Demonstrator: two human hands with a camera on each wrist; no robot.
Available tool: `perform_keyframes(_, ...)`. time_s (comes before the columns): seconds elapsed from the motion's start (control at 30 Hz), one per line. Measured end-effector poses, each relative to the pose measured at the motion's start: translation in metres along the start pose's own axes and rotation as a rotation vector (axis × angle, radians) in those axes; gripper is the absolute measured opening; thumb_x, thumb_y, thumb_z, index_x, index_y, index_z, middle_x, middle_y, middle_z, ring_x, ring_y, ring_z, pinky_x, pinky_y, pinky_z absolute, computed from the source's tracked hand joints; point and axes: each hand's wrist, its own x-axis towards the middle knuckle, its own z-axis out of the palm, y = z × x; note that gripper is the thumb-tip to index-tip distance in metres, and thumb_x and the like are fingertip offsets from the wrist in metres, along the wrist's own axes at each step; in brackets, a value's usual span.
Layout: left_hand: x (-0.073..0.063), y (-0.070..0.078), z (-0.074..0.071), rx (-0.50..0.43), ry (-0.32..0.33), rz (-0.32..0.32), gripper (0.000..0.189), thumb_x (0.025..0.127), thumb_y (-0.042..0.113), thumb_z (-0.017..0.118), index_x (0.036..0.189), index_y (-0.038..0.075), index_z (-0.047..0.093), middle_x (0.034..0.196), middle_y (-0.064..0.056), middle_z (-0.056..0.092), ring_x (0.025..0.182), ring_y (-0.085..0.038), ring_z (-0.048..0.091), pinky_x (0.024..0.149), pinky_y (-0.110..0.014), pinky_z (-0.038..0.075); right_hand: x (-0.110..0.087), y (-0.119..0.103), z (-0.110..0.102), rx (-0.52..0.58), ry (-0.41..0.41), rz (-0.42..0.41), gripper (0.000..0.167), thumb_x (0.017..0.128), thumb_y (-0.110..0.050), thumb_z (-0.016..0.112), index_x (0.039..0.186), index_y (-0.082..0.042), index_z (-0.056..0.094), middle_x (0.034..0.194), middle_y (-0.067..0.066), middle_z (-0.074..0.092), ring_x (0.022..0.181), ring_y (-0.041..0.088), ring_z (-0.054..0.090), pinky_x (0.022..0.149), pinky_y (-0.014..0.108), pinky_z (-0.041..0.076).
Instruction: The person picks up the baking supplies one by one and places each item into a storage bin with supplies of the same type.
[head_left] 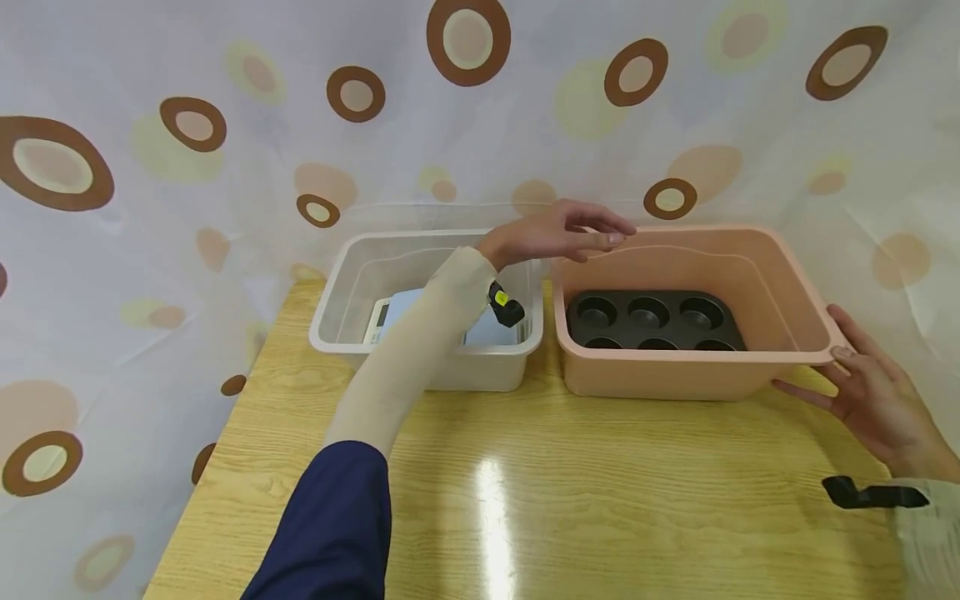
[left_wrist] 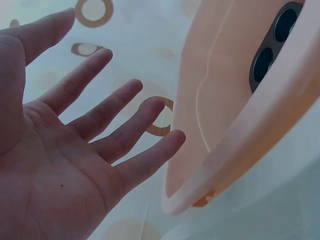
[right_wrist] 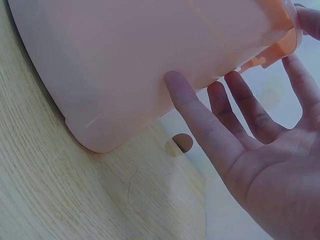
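A salmon-pink plastic bin (head_left: 682,357) stands on the wooden table with a dark muffin pan (head_left: 613,313) inside. My left hand (head_left: 551,233) hovers over the bin's back left corner, and in the left wrist view its fingers are spread, holding nothing. At the bin's right end is my right hand (head_left: 877,396), its fingers spread and its fingertips touching the corner. The right wrist view shows one fingertip (right_wrist: 175,82) against the outer wall of the pink bin (right_wrist: 115,65), with others near the underside of the rim.
Left of the pink bin stands a whitish bin (head_left: 480,367), partly covered by my left forearm. Inside it lie a light-blue flat thing (head_left: 401,307) and a white device with a small dark display (head_left: 377,321). A patterned curtain (head_left: 465,150) hangs behind the wooden table (head_left: 600,492).
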Motion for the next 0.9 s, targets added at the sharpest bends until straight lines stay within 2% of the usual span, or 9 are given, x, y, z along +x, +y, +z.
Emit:
perform_keyframes(0.23, -0.008, -0.003, -0.002, -0.005, 0.019, 0.025, 0.044, 0.11, 0.029, 0.064, 0.151, 0.015, 0.064, 0.151, -0.001, 0.066, 0.14, -0.025, 0.064, 0.106, -0.035, 0.061, 0.0, -0.001, -0.002, -0.002, 0.001, 0.008, 0.071, 0.114, 0.004, 0.011, 0.178, -0.027, 0.009, 0.177, -0.008, 0.04, 0.147, 0.021, 0.062, 0.098, 0.057, 0.064)
perform_keyframes(0.4, -0.017, -0.004, -0.004, -0.018, 0.03, 0.055, 0.046, 0.11, 0.026, 0.064, 0.154, 0.009, 0.061, 0.15, -0.005, 0.067, 0.139, -0.028, 0.065, 0.108, -0.037, 0.061, 0.001, 0.0, -0.002, -0.002, -0.001, 0.01, 0.07, 0.114, 0.004, 0.011, 0.178, -0.026, 0.009, 0.177, -0.008, 0.04, 0.147, 0.022, 0.062, 0.098, 0.058, 0.065)
perform_keyframes(0.63, -0.036, -0.004, -0.008, -0.032, 0.076, 0.091, 0.045, 0.111, 0.024, 0.063, 0.152, 0.007, 0.061, 0.148, -0.009, 0.068, 0.136, -0.024, 0.068, 0.113, -0.048, 0.059, 0.004, 0.002, 0.002, -0.079, 0.037, 0.016, 0.07, 0.115, 0.003, 0.014, 0.178, -0.026, 0.009, 0.175, -0.011, 0.042, 0.145, 0.018, 0.064, 0.095, 0.053, 0.067)
perform_keyframes(0.73, -0.044, -0.005, -0.01, -0.019, 0.096, 0.11, 0.044, 0.11, 0.022, 0.064, 0.15, 0.005, 0.062, 0.146, -0.011, 0.069, 0.136, -0.029, 0.068, 0.112, -0.052, 0.059, 0.005, 0.002, 0.002, -0.075, 0.039, 0.018, 0.069, 0.115, 0.003, 0.015, 0.178, -0.026, 0.011, 0.174, -0.011, 0.043, 0.144, 0.018, 0.064, 0.095, 0.053, 0.067)
perform_keyframes(0.9, -0.06, -0.006, -0.012, 0.033, 0.121, 0.111, 0.041, 0.109, 0.021, 0.066, 0.148, 0.007, 0.065, 0.144, -0.011, 0.071, 0.133, -0.027, 0.069, 0.111, -0.055, 0.059, 0.006, -0.001, 0.0, -0.066, 0.025, 0.023, 0.069, 0.115, 0.003, 0.014, 0.177, -0.027, 0.012, 0.175, -0.011, 0.042, 0.146, 0.017, 0.063, 0.097, 0.053, 0.066)
